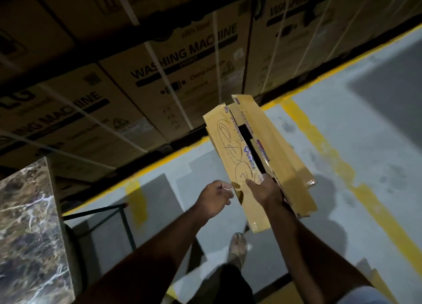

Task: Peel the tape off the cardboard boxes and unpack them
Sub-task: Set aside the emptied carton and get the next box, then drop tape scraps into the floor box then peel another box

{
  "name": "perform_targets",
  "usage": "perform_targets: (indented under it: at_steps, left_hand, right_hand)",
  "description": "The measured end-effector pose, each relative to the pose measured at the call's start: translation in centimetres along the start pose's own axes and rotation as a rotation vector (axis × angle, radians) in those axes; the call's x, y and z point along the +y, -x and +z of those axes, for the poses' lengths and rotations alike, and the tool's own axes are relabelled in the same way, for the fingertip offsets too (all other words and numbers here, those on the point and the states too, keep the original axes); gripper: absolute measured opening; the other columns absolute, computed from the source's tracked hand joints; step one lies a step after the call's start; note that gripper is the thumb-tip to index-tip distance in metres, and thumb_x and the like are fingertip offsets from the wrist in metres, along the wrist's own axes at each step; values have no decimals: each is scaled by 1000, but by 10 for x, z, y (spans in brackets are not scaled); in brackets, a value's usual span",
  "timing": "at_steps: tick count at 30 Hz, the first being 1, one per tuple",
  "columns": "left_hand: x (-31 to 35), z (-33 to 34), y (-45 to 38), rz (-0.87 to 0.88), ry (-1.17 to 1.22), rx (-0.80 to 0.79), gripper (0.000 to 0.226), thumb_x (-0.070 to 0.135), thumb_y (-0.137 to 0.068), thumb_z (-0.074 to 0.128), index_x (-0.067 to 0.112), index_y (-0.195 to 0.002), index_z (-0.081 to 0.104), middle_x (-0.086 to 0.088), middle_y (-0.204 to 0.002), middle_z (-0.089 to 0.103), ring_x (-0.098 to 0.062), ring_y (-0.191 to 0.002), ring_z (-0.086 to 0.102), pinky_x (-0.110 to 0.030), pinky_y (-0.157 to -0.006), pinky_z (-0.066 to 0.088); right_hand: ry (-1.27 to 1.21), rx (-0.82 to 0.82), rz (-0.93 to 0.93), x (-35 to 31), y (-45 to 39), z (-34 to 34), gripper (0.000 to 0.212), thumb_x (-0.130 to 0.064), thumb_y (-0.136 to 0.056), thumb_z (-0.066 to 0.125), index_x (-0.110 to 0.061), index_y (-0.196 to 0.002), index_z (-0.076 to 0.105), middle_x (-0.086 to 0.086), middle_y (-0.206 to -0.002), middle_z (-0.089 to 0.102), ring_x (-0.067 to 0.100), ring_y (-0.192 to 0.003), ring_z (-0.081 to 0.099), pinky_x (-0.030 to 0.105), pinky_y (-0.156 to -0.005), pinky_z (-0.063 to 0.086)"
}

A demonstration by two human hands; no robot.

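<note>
**boxguy:** Going left to right. There's a marble-topped table (27, 223) at the left edge with a dark metal leg frame under it. Left hand (214, 196) is curled up like a loose fist right beside the near-left corner of the cardboard box (230, 148). Can't tell whether it's pinching a tape end or holding nothing, it's too blurry. Right hand (265, 189) has the box by its near end, thumb on the top flap and fingers wrapped under. The box is up in the air over the grey floor (376, 125), not resting on anything.

**tapewrangler:** Flaps look partly split already, with a dark gap down the middle?

**boxguy:** Yep, and the printed tape (247, 153) runs along that seam. So my guess is the step in hand is stripping what's left of it.

**tapewrangler:** Then I'd brace it first. One-handed in mid-air, the box will likely twist as soon as you pull. That table's near enough to set it down on. Pull the tape low and along the seam, not straight up, or it'll probably tear the top layer of card.

**boxguy:** Anything in the way?

**tapewrangler:** The light's dim, so the tape edge will be hard to find. There's a wall of washing machine cartons (173, 59) behind it, so not much room to swing forward. Your foot (238, 246) is right below the box, so mind whatever's inside if the bottom lets go. Yellow floor line (319, 143) runs off to the right, and the floor's open that side.
</note>
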State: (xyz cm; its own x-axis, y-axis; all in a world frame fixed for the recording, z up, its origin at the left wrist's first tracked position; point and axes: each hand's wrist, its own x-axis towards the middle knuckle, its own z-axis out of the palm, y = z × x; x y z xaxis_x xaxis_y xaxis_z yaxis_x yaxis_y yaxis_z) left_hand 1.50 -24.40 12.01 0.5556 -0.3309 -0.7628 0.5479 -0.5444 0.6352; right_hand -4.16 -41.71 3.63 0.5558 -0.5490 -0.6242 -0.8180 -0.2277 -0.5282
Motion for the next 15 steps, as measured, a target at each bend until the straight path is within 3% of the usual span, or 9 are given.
perform_targets:
  at_steps: [5,7,9,11,12,13,15]
  left_hand:
    - [-13,-7,-14,-171,184,-5,17,5,-105,48,13,-93,58,0,-67,70,-13,-51,56,-14,-48,40]
    - [-19,-10,-10,-174,213,28,11,7,-103,53,13,-97,60,-5,-84,70,-15,-61,60,-19,-54,44]
    - [-31,-13,-6,-155,204,126,7,23,-103,59,17,-105,62,-6,-108,67,-17,-81,64,-27,-66,52]
    - [-41,-20,5,-205,240,184,31,52,-103,53,22,-114,56,0,-118,61,-18,-101,62,-36,-76,56]
    - [-47,-27,8,-223,260,188,47,67,-99,46,25,-117,54,2,-119,59,-20,-107,61,-40,-82,57]
    - [-52,-35,11,-233,284,202,64,81,-91,40,26,-119,55,2,-119,62,-23,-109,61,-46,-87,57]
    - [-69,-58,11,-181,304,280,89,97,-75,32,26,-118,65,-4,-115,72,-27,-104,69,-53,-93,56]
  right_hand:
    - [-233,-89,-88,-16,-17,5,68,-36,-98,70,-2,-151,47,16,-154,50,31,-142,47,40,-113,41]
    - [-197,-102,-181,-22,-10,2,62,-36,-99,68,-1,-147,52,14,-152,53,29,-141,49,39,-114,41]
    - [-163,-40,-282,-33,6,-10,50,-40,-99,67,-6,-134,65,11,-136,66,28,-129,60,41,-107,48]
    - [-230,-19,-377,-47,31,-27,30,-41,-98,67,-14,-109,73,-1,-108,76,15,-104,70,39,-93,55]
    - [-277,-23,-394,-54,45,-36,22,-38,-98,67,-17,-101,74,-9,-97,76,3,-94,70,32,-86,55]
    - [-310,-31,-413,-62,62,-45,13,-32,-99,68,-20,-95,73,-17,-86,74,-9,-83,66,23,-78,52]
    - [-324,-42,-494,-78,100,-55,13,-25,-100,69,-26,-86,70,-25,-71,68,-14,-70,60,11,-66,42]
